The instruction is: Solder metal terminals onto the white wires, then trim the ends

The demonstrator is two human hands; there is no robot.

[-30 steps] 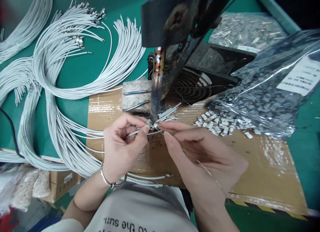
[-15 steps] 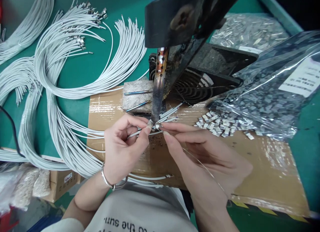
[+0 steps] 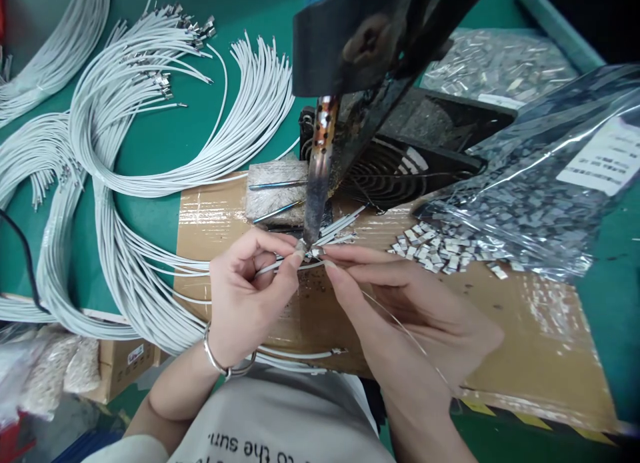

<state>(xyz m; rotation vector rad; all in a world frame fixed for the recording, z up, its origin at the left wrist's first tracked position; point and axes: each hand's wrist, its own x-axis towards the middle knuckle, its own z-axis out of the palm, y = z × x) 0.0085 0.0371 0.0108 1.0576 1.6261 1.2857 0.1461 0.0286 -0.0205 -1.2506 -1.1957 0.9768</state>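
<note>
Between thumb and fingers, my left hand (image 3: 255, 283) pinches a white wire (image 3: 267, 268) near its end, just under the tip of the soldering iron (image 3: 315, 203). My right hand (image 3: 400, 303) has its fingers closed at the same spot, by a small silvery metal terminal (image 3: 316, 252). A thin strand of solder wire (image 3: 400, 326) runs from these fingertips back across the right palm. The iron's tip meets the joint between both hands; fingertips partly hide the exact contact. More white wires with terminals (image 3: 345, 233) lie right behind the tip.
Loose metal terminals (image 3: 445, 250) are piled on the cardboard (image 3: 525, 336) to the right, beside a plastic bag of terminals (image 3: 530, 196). A black fan (image 3: 395, 173) stands behind the iron. Bundles of white wires (image 3: 200, 176) cover the left. A fibrous pad (image 3: 275, 190) holds two metal rods.
Hardly anything differs. My right thumb has shifted very slightly left, and the solder strand lies a little differently; both hands stay at the iron's tip.
</note>
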